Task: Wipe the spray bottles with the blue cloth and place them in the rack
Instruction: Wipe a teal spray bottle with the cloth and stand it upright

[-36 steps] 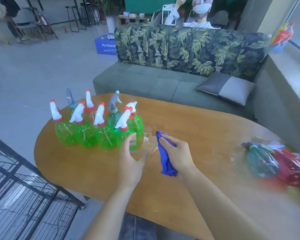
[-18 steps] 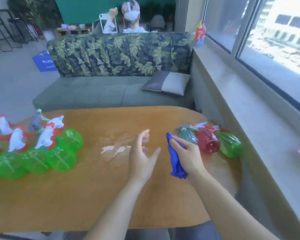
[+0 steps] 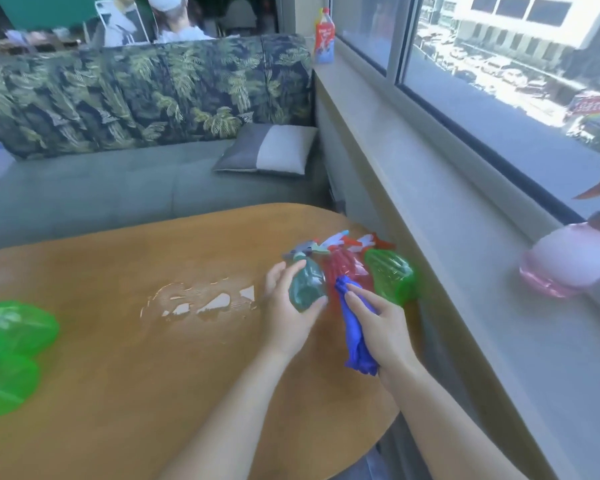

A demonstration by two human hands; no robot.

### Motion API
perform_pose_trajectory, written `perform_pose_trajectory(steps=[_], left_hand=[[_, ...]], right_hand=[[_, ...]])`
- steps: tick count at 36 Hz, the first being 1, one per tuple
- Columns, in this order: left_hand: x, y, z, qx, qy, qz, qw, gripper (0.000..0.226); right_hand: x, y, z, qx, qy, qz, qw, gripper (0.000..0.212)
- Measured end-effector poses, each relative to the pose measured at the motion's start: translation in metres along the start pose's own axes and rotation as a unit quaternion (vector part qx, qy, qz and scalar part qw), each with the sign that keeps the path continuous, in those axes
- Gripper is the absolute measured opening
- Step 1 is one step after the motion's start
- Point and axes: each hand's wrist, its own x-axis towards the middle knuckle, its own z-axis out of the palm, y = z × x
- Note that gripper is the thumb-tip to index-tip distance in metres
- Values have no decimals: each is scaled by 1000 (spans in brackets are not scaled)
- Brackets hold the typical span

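The teal translucent plastic spray bottle (image 3: 307, 287) lies on its side at the far right of the oval wooden table (image 3: 153, 375), leftmost of three lying together; beside it a red translucent spray bottle (image 3: 343, 266), then a green translucent spray bottle (image 3: 392, 277); the left hand (image 3: 288, 313) curls its fingers and thumb around the teal bottle's body; just right of it, the right hand (image 3: 381, 330) grips a bunched blue cloth (image 3: 354, 334); more green bottles (image 3: 14, 344) sit at the left edge.

Three spray bottles (image 3: 347, 271) lie on the table (image 3: 153, 358), sofa (image 3: 118, 188) behind.
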Motion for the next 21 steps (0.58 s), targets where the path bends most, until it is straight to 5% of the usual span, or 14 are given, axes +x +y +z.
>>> perform_pose_trajectory(steps=[11,21], left_hand=[[21,-8,23,8,-25,-19,999,70],[12,0,-4,-33,48,12,998,65]], right_hand=[[7,8,-1,-17,3,-10,1000,18],[0,0,8,-11,-1,-19,1000,20]])
